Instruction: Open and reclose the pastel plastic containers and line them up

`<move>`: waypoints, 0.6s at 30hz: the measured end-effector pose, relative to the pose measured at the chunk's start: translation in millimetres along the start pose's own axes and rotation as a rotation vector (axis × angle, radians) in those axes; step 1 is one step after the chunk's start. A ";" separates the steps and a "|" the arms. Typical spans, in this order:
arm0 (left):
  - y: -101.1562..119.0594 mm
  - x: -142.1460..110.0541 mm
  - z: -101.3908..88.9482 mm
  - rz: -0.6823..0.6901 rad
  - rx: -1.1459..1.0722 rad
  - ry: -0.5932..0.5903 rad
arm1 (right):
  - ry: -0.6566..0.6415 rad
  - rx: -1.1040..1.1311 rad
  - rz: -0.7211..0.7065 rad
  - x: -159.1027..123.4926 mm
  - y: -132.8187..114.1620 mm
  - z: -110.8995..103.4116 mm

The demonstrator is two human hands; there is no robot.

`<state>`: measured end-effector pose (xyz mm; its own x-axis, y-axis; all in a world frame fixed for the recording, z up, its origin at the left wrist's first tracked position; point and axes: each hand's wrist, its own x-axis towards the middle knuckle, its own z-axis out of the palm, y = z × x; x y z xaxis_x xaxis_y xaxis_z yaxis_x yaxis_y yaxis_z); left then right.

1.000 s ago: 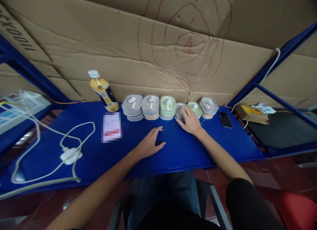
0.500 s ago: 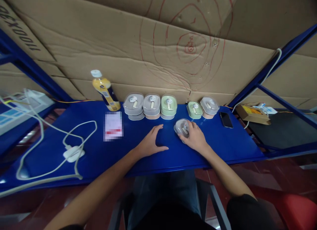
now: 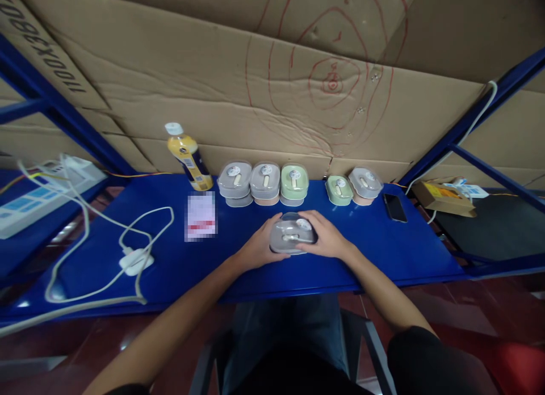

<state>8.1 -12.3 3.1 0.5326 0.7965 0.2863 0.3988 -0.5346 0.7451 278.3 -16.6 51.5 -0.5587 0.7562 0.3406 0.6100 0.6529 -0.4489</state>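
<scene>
Between my two hands, near the front of the blue table (image 3: 179,276), is a grey lidded container (image 3: 290,231) with a clear cover, a round label and a pale handle or spoon on top. My left hand (image 3: 259,244) closes on its left side, and my right hand (image 3: 326,236) grips its right side. Behind it, similar containers stand in stacks: a grey stack (image 3: 234,179), a second grey one (image 3: 265,179) with a peach base, and a green one (image 3: 293,180). Further right are a single green container (image 3: 339,189) and a grey one (image 3: 366,182) over a peach base.
A yellow drink bottle (image 3: 190,159) stands at the back left, with a blurred-out card (image 3: 201,216) before it. White cables and a white adapter (image 3: 136,261) lie at left. A phone (image 3: 395,207) lies at right. Cardboard (image 3: 204,88) walls the back.
The grey container has moved left in my right hand and turned to face me. My left hand, open and apart from it before, now holds its left side.
</scene>
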 end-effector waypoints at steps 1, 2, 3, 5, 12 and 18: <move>0.8 -0.4 -0.6 0.025 0.017 -0.010 | 0.034 0.002 0.031 -4.6 7.4 -4.2; 1.7 -0.9 -0.9 0.055 0.036 -0.026 | 0.063 -0.005 0.067 -10.0 15.2 -8.0; 2.8 -1.3 -1.1 0.087 0.057 -0.045 | 0.087 -0.017 0.106 -15.8 23.0 -11.1; 4.9 -1.9 -0.9 0.135 0.092 -0.071 | 0.113 -0.042 0.182 -27.8 37.7 -14.7; 1.4 -2.0 -14.2 0.126 0.124 0.010 | 0.161 -0.108 0.319 -51.2 64.6 -15.9; -25.0 -6.8 -43.2 0.018 0.244 0.157 | 0.118 -0.250 0.257 -49.6 67.7 -11.1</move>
<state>-37.8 7.9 8.6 0.4272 0.8098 0.4020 0.5683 -0.5864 0.5772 353.5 -9.5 13.4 -0.3095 0.8871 0.3424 0.8485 0.4202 -0.3216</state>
